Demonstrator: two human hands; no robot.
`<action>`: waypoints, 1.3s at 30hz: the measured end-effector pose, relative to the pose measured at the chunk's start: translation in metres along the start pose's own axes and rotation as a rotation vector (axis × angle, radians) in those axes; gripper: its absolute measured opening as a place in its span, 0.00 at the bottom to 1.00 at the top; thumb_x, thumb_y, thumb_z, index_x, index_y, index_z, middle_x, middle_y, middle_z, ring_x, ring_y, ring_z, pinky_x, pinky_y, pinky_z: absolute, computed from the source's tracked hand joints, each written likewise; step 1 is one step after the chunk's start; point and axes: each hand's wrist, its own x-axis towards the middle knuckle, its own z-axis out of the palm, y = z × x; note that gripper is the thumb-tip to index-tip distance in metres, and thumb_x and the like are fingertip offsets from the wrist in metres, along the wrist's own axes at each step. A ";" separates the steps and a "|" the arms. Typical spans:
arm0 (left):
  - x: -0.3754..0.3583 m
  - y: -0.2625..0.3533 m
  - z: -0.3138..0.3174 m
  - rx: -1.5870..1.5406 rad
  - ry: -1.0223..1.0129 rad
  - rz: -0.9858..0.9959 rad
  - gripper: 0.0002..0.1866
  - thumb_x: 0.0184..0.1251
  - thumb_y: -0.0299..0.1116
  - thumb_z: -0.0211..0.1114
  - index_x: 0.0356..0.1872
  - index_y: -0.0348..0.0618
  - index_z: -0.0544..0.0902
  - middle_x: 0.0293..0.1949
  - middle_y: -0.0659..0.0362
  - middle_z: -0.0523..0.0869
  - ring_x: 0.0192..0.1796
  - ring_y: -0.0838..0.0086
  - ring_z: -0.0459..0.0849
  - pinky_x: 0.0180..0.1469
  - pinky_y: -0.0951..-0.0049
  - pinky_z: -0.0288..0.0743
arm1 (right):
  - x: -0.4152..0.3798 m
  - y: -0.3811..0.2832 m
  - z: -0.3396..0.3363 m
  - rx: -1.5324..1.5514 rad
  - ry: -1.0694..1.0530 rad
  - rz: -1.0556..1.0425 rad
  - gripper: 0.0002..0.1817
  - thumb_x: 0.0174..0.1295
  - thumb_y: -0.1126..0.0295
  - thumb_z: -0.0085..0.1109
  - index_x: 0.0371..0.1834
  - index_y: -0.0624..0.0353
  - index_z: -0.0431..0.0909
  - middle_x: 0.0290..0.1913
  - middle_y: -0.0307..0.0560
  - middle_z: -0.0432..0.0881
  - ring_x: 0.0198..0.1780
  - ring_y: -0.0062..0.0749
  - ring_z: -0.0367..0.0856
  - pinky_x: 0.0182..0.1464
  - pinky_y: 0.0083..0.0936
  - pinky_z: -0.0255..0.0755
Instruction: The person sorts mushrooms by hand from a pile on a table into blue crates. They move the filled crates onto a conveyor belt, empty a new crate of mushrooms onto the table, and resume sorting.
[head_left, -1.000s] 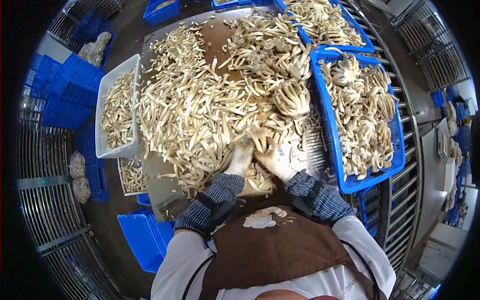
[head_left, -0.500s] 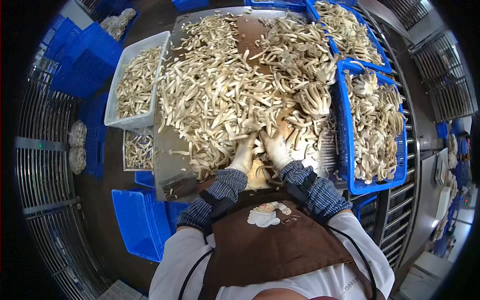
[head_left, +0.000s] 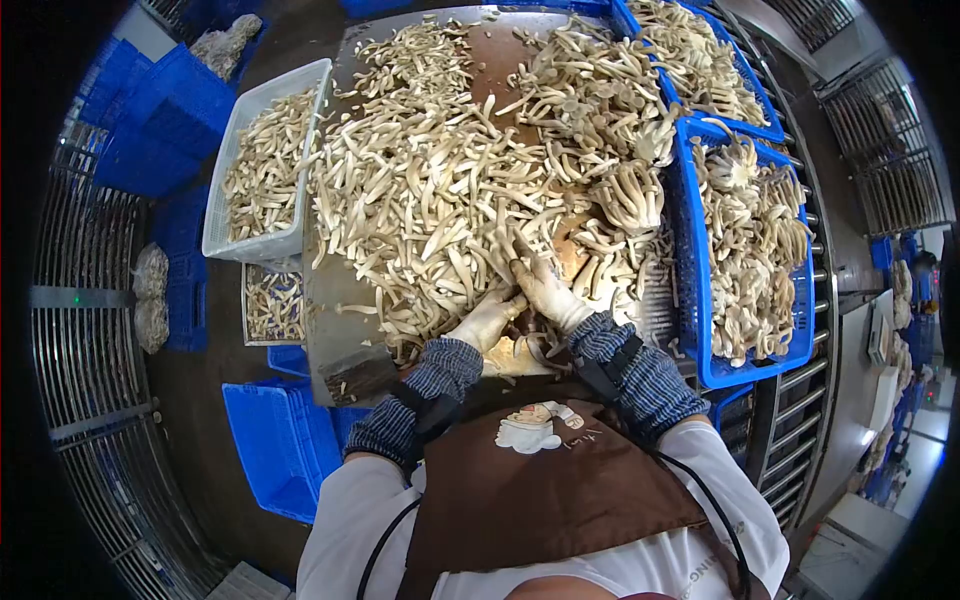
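A loose heap of pale, long-stemmed mushrooms [head_left: 430, 190] covers the metal worktable [head_left: 345, 290]. At its near edge, my left hand [head_left: 487, 322], in a whitish glove, is closed, its fingertips partly hidden by mushrooms and my other hand. My right hand [head_left: 550, 293], gloved alike, points up and to the left, its fingers pressed together around mushroom stems at the heap. The two hands meet near the fingertips. Just right of them lie more loose mushrooms [head_left: 608, 265] and a joined mushroom cluster [head_left: 630, 197]. Small scraps lie below the hands.
On the left stands a white bin [head_left: 216, 205] of mushrooms, with a metal tray [head_left: 246, 318] below it. Blue baskets [head_left: 690, 285] holding clusters line the right side, beside a roller conveyor [head_left: 800, 410]. A blue crate [head_left: 275, 440] stands low at left.
My right hand has turned leftward and now reaches across the tips of my left hand. My left hand has shifted slightly down and lies more slanted.
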 end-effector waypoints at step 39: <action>0.022 -0.028 -0.023 0.361 0.120 0.596 0.25 0.75 0.24 0.53 0.71 0.33 0.64 0.68 0.50 0.71 0.70 0.67 0.67 0.73 0.69 0.58 | -0.006 -0.013 -0.003 0.161 0.015 0.056 0.13 0.64 0.73 0.55 0.48 0.70 0.75 0.36 0.57 0.82 0.37 0.37 0.83 0.42 0.29 0.77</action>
